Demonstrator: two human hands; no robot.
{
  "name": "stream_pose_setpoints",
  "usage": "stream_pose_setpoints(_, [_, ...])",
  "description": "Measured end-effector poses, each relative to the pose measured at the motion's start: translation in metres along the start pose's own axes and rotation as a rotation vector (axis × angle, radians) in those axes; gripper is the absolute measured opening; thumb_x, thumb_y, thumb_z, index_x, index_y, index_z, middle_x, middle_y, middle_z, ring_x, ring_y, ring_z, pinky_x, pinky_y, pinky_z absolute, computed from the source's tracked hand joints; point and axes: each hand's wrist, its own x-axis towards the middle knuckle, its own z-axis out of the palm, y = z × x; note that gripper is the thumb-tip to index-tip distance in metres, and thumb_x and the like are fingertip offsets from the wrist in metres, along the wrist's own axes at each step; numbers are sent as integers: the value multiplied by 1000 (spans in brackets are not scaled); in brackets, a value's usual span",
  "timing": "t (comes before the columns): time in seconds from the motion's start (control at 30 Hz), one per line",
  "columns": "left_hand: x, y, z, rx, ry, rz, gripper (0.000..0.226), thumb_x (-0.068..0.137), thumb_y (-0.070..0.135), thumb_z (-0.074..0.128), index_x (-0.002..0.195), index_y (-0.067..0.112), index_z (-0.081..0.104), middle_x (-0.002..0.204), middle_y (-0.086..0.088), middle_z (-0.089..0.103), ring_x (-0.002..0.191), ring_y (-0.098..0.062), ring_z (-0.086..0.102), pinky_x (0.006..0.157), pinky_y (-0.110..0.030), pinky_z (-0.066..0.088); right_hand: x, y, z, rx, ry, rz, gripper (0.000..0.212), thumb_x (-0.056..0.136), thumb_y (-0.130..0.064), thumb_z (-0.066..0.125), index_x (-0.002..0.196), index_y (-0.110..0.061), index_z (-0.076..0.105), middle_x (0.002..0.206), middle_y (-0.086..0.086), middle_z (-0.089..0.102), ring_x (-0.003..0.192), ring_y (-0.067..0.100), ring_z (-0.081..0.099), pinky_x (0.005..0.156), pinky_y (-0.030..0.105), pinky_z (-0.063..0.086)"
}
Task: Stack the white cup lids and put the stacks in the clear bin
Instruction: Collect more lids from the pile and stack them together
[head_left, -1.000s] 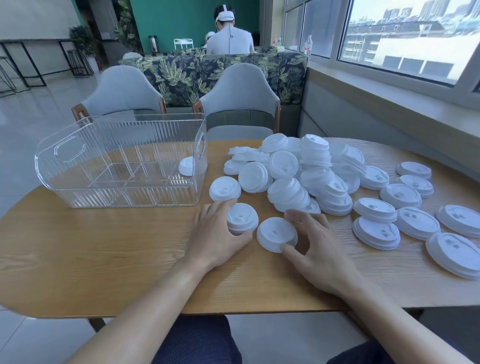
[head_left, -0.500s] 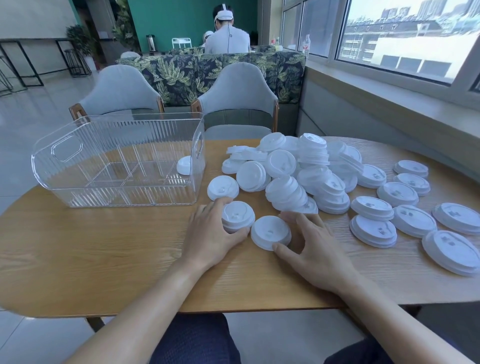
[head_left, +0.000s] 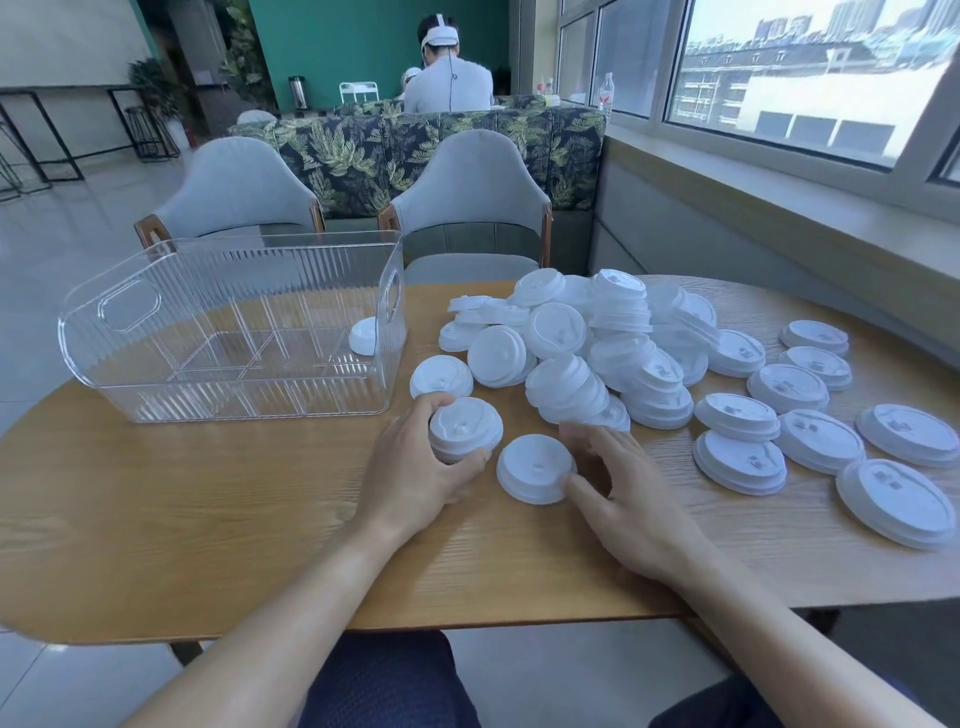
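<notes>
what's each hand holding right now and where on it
Left hand grips a small lid stack by its sides. Right hand pinches a single lid at its right rim.

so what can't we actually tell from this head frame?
- How many lids the small stack holds: the left hand wraps its near side.
- Whether the single lid is gripped or only touched: the right hand covers its right edge.
- Lid count in the central pile: lids overlap and hide each other.
- Whether the lid seen through the clear bin sits inside or behind it: ribbed wall distorts.
</notes>
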Motion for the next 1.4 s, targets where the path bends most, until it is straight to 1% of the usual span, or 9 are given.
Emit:
stream_pose_setpoints(0.1, [0, 5, -1, -86, -29, 19, 70, 66, 65, 78, 127, 43, 53, 120, 20, 64, 112, -6, 60, 98, -39, 51, 0, 3, -2, 189, 122, 70, 26, 98, -22, 56, 122, -32, 63, 117, -20, 65, 108, 0, 60, 95, 24, 47])
stream_pose_setpoints(0.2, [-4, 16, 1, -171, -95, 55, 71, 66, 61, 81, 128, 40, 55, 123, 19, 64, 111, -1, 62, 99, -35, 53, 1, 3, -5, 344, 200, 142, 24, 99, -16, 52, 108, -31, 67, 106, -14, 72, 99, 2, 64, 86, 20, 45])
stream_pose_setpoints(0.47, [-13, 36, 21, -141, -215, 139, 72, 68, 52, 82, 133, 42, 53, 126, 18, 62, 119, -1, 57, 104, -33, 48, 2, 3, -6, 369, 219, 155, 21, 98, -14, 55, 99, -29, 69, 98, -15, 72, 89, 4, 64, 76, 13, 43])
stream_pose_setpoints(0.67, [-15, 36, 21, -36, -215, 189, 67, 72, 43, 85, 131, 43, 53, 122, 36, 50, 117, -3, 53, 104, -30, 44, 1, 1, -3, 254, 146, 98, 23, 98, -31, 61, 120, -30, 66, 115, -18, 63, 103, -1, 61, 84, 7, 42])
stream_pose_setpoints(0.73, [-15, 36, 22, -5, -210, 196, 67, 72, 41, 85, 131, 42, 53, 122, 41, 46, 116, -3, 51, 104, -30, 43, 0, 1, -2, 215, 115, 81, 30, 98, -37, 60, 127, -31, 63, 121, -22, 59, 110, -2, 59, 93, 13, 44])
stream_pose_setpoints(0.87, [-14, 36, 23, 28, -223, 189, 69, 72, 43, 85, 133, 43, 52, 113, 40, 50, 115, -1, 49, 104, -30, 42, -1, -1, -2, 133, 80, 44, 40, 96, -46, 58, 133, -32, 61, 126, -27, 55, 121, 0, 53, 105, 27, 43])
stream_pose_setpoints(1.13, [-15, 39, 22, 105, -271, 190, 75, 75, 50, 81, 142, 38, 49, 111, 39, 42, 120, -5, 46, 109, -33, 39, 0, 0, 0, 34, 83, 19, 43, 97, -45, 57, 137, -32, 59, 130, -22, 58, 125, 0, 47, 107, 25, 40])
stream_pose_setpoints(1.27, [-15, 40, 22, 130, -274, 186, 79, 76, 50, 81, 145, 34, 47, 111, 39, 38, 121, -6, 45, 109, -30, 38, 2, 3, 2, -15, 80, 5, 44, 98, -46, 55, 138, -29, 60, 138, -20, 56, 132, -2, 41, 107, 17, 33])
stream_pose_setpoints(1.4, [-14, 39, 22, 126, -268, 147, 84, 73, 55, 81, 147, 36, 45, 130, 17, 48, 127, -9, 43, 110, -30, 37, 3, 6, 3, -30, 63, 1, 46, 98, -47, 55, 140, -28, 60, 141, -20, 54, 134, -2, 38, 100, 1, 24])
